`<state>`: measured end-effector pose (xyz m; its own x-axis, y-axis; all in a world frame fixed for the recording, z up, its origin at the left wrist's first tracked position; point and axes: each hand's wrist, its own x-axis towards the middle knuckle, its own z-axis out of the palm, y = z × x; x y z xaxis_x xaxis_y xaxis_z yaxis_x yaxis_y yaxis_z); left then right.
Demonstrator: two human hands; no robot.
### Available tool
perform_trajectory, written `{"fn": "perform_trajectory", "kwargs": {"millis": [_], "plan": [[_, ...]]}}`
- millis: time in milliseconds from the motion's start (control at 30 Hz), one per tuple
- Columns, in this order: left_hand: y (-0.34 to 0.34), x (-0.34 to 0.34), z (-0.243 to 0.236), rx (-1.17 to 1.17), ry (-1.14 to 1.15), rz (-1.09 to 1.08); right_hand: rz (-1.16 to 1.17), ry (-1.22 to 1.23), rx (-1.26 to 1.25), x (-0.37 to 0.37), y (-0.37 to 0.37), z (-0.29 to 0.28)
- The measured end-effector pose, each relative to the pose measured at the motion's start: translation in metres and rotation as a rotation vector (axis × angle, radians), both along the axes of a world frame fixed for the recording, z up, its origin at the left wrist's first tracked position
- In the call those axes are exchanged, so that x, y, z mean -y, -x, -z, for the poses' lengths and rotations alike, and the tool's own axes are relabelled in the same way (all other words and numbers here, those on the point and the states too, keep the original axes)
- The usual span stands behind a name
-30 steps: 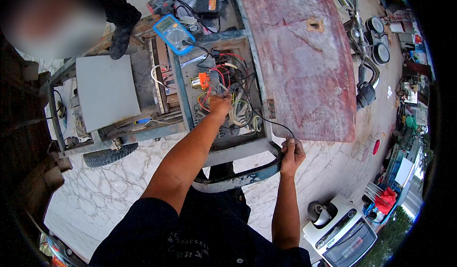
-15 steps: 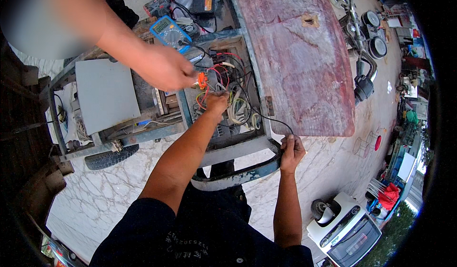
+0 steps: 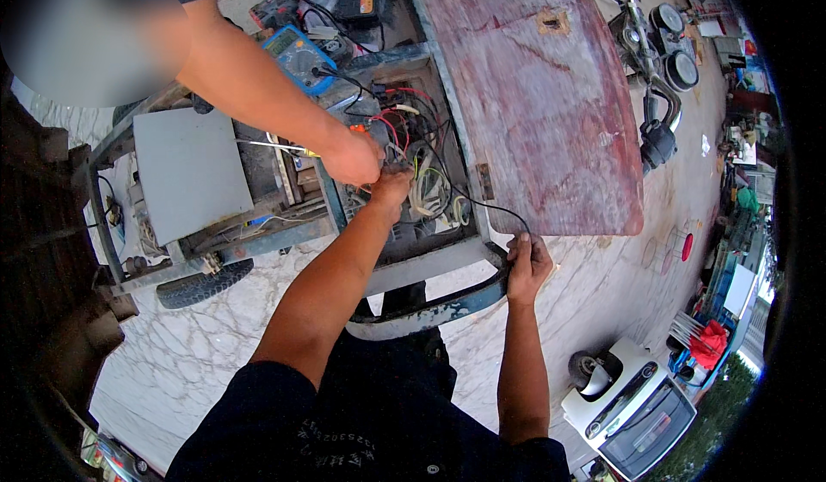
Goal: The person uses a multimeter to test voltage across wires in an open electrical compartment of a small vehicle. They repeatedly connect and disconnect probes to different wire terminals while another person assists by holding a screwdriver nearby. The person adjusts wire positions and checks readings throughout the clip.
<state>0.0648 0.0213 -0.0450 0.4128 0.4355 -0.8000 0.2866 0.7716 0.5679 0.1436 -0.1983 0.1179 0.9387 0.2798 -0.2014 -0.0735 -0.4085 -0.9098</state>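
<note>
My left hand (image 3: 392,191) reaches into the open metal compartment. Its fingers are closed among the wires, and what they grip is hidden. Against its fingertips, another person's hand (image 3: 353,159) comes in from the upper left. A thin metal rod with a yellow end (image 3: 303,149) shows beside that person's wrist. My right hand (image 3: 527,267) pinches the end of a thin black cable (image 3: 490,208), which arcs out of the compartment. Red wires (image 3: 411,108) and pale, yellow-green wires (image 3: 428,191) lie tangled inside. Behind the hands sits a blue multimeter (image 3: 299,59) with black leads.
A worn reddish panel (image 3: 542,129) lies right of the compartment. The frame's curved metal bar (image 3: 439,312) is close before my body. A grey plate (image 3: 194,168) rests at left, above a tyre (image 3: 205,284). Motorcycle handlebars (image 3: 641,48) and a white vehicle (image 3: 632,405) are at right.
The other person's hand has moved right and down, over to my left hand. The rod with the yellow end has come into sight. My hands stay nearly in place.
</note>
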Motion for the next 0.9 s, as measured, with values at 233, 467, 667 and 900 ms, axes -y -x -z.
{"fn": "perform_trajectory", "kwargs": {"millis": [233, 467, 667, 900], "plan": [[-0.001, 0.022, -0.022, -0.080, -0.277, -0.317, 0.023, -0.037, -0.011, -0.001, 0.000, 0.002], [0.011, 0.017, -0.055, -0.142, -0.366, -0.213, 0.030, -0.054, -0.031, 0.000, -0.001, 0.001], [0.027, 0.017, -0.035, 0.007, -0.239, -0.207, 0.032, -0.057, -0.079, 0.001, -0.002, 0.002], [0.028, 0.014, -0.056, 0.038, -0.160, -0.012, 0.034, -0.044, -0.092, 0.001, -0.003, 0.002]]}}
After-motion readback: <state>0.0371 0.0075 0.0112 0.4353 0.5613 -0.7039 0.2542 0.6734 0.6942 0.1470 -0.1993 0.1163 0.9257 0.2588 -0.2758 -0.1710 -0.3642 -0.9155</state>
